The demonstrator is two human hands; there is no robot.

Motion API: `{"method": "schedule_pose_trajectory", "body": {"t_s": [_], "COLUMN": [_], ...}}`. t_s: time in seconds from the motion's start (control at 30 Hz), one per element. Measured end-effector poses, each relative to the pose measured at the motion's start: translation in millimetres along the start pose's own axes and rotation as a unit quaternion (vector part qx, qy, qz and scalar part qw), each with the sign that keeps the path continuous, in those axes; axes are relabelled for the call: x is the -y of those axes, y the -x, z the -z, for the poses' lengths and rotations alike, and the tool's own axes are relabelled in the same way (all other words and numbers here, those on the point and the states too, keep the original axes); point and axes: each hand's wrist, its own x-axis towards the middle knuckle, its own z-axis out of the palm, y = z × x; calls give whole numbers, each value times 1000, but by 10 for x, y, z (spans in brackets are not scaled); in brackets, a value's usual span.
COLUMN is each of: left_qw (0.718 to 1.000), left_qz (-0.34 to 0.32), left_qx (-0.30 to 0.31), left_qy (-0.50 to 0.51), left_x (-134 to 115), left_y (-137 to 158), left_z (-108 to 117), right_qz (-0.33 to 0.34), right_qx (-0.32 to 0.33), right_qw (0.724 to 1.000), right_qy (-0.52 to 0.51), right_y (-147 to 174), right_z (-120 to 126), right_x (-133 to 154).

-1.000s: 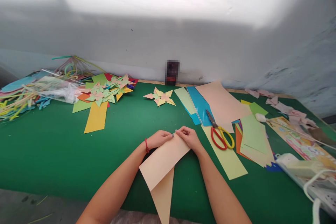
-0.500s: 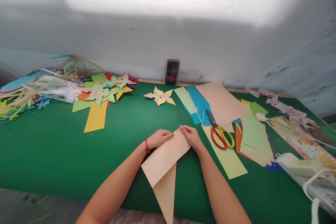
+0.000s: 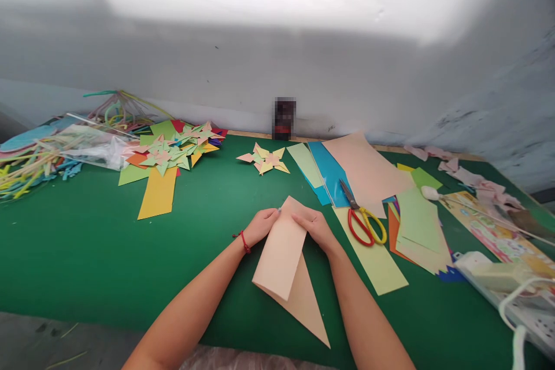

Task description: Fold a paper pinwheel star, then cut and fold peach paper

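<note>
- Peach paper [image 3: 281,248], folded over on itself, sits between the two hands, left of the scissors [image 3: 358,208] and a little nearer the person; a pointed flap sticks out beneath, toward the person.
- The left hand [image 3: 263,224], above a red bracelet [image 3: 245,241], grips the paper's upper left edge, thumb by the rim.
- The right hand [image 3: 316,228] holds the opposite edge, its thumb laid on the face; I can't see the fingers underneath.
- The fold looks rounded at its lower end, so I'd judge it isn't pressed flat there. If either thumb eased off, the layers could slide and the crease come out crooked.
- That loose flap could catch or bend, I think, if the paper were turned while pressed to the green table [image 3: 87,254].
- Under the scissors lies a pale green strip [image 3: 377,269]; a swing of the right elbow might nudge both.
- Beyond the scissors spread a blue sheet [image 3: 332,170] and a big pink sheet [image 3: 368,165]; right of them, a paper stack [image 3: 418,222], then a power strip [image 3: 533,312].
- Left of the scissors and farther back sits a paper star [image 3: 272,161]; farther left, a heap of stars [image 3: 167,153] and a yellow strip [image 3: 156,193].
</note>
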Motion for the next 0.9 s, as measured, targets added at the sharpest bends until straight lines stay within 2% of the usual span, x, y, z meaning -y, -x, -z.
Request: {"method": "schedule_pose_trajectory", "body": {"t_s": [0.1, 0.2, 0.37, 0.53, 0.63, 0.73, 0.8, 0.9], "left_qw": [1000, 1000, 998, 998, 999, 994, 995, 999], "left_qz": [8, -6, -26, -22, 7, 16, 9, -2], "left_qx": [16, 22, -18, -34, -19, 23, 41, 32], "left_qy": [25, 4, -50, -37, 43, 104, 94, 39], "left_x": [-15, -24, -7, 2, -17, -34, -36, -29], "left_y": [12, 12, -3, -1, 15, 28, 28, 19], "left_z": [15, 19, -18, -39, -18, 17, 37, 48], "right_qz": [11, 13, 9, -2, 11, 15, 14, 10], "right_qx": [-19, -25, -25, -21, -46, -62, -66, -60], "right_qw": [1000, 1000, 1000, 1000, 999, 998, 997, 998], "right_qy": [4, 3, -5, -7, -7, -16, -26, -32], "right_y": [-14, -23, -25, -25, -27, -25, -23, -18], "right_z": [10, 13, 11, 0, -24, -35, -31, -21], "right_x": [-30, -47, -44, -41, -56, -70, -72, -68]}}
